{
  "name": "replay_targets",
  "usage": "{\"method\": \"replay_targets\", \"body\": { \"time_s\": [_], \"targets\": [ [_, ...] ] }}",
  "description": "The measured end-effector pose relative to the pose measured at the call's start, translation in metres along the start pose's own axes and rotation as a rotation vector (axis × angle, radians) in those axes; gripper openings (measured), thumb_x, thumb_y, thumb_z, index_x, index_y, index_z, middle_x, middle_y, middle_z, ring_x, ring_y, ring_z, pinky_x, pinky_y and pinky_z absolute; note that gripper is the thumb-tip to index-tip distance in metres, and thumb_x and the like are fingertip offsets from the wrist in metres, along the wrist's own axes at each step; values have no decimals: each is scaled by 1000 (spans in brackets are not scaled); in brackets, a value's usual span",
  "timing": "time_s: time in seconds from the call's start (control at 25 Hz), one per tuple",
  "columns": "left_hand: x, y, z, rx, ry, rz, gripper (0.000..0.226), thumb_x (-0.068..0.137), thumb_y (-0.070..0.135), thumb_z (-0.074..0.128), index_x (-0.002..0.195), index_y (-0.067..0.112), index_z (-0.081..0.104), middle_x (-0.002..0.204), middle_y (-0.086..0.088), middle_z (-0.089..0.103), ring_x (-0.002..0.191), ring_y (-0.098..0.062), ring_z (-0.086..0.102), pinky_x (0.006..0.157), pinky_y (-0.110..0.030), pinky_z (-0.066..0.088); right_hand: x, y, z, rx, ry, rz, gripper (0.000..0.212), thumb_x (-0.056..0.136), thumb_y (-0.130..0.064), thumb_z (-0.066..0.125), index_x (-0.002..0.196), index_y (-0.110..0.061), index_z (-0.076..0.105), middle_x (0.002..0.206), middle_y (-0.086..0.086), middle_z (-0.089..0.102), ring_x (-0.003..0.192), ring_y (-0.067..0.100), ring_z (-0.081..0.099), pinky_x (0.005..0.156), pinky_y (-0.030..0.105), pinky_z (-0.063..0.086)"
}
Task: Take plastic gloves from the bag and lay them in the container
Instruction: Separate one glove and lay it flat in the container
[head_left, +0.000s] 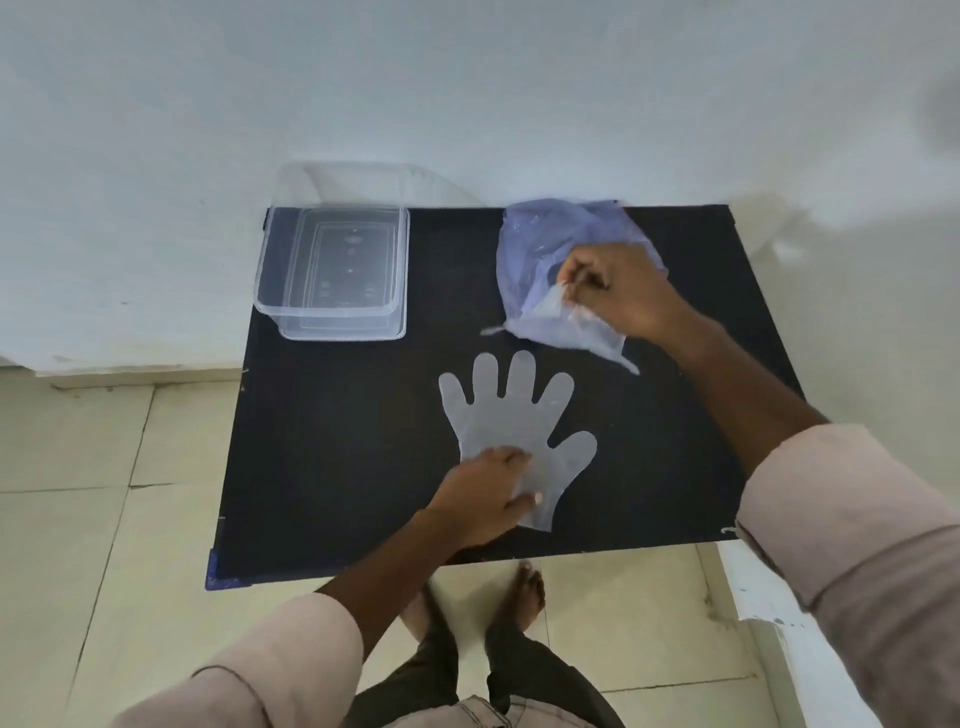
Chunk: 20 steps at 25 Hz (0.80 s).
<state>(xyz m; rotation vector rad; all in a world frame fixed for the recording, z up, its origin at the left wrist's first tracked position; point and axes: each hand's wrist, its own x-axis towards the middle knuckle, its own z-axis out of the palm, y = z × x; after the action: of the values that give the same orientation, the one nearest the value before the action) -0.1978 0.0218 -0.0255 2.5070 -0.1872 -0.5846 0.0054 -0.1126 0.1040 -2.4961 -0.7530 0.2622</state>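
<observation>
Now: next glove being pinched at bag (550, 260) mouth by right hand (621, 291) (fingers closed); flat glove (511, 415) being pinned on surface (337, 441) under spread left hand (485, 496); slow single-layer pull advised.

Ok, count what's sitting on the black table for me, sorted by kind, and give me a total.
Clear plastic container: 1, empty
Bluish plastic bag: 1
Plastic glove lying flat: 1
Total: 3

The left hand presses on the glove; the right hand pinches plastic at the bag's mouth, possibly another glove.
</observation>
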Motion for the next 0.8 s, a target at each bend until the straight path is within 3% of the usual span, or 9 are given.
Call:
{"method": "replay_targets", "body": {
  "time_s": [0.12,0.2,0.32,0.4,0.56,0.68,0.8],
  "targets": [
    [1,18,-69,-74,499,39,50,84,42,66,130,27,51,133,2,51,114,-13,53,86,-27,49,-10,-17,-3,4,6,-15,11,92,-10,59,96,-4,67,93,14,71,85,28,66,80,39,54],
    [6,23,-104,-178,739,80,63,72,38,79,127,25,52,129,0,49,105,-8,50,77,-22,49,-13,-25,-7,19,4,0,12,90,-10,60,96,-4,69,88,7,70,78,18,62,73,29,50],
    [17,25,-137,-302,712,111,77,65,39,86,132,22,52,136,-3,48,107,-8,50,86,-24,50,-17,-38,-13,63,-48,21,9,92,-8,58,90,-7,66,76,0,61,66,1,57,66,17,42],
    [22,26,-143,-374,693,147,63,67,35,86,123,21,62,127,-2,59,103,-11,59,91,-26,51,-21,-44,-18,62,-39,-18,9,91,-6,59,85,-6,66,77,5,65,68,5,61,65,22,47],
    [22,34,-151,-652,697,139,16,79,21,79,94,17,78,91,1,76,76,-6,70,76,-26,59,-37,-63,-25,8,-22,-102,8,85,-3,64,80,-7,68,82,9,73,76,22,66,67,21,48],
    [19,38,-161,-779,634,93,9,81,18,77,89,14,79,76,4,74,63,-2,67,57,-26,59,-48,-68,-31,38,-8,-75,2,85,-8,68,84,-7,69,82,8,73,74,20,66,66,26,49],
    [16,42,-174,-853,579,52,10,82,16,77,89,10,78,77,-2,73,61,-5,65,52,-25,57,-69,-58,-44,168,-10,126,28,75,-32,80,95,-16,69,87,-2,72,78,12,66,71,25,50]
  ]
}}
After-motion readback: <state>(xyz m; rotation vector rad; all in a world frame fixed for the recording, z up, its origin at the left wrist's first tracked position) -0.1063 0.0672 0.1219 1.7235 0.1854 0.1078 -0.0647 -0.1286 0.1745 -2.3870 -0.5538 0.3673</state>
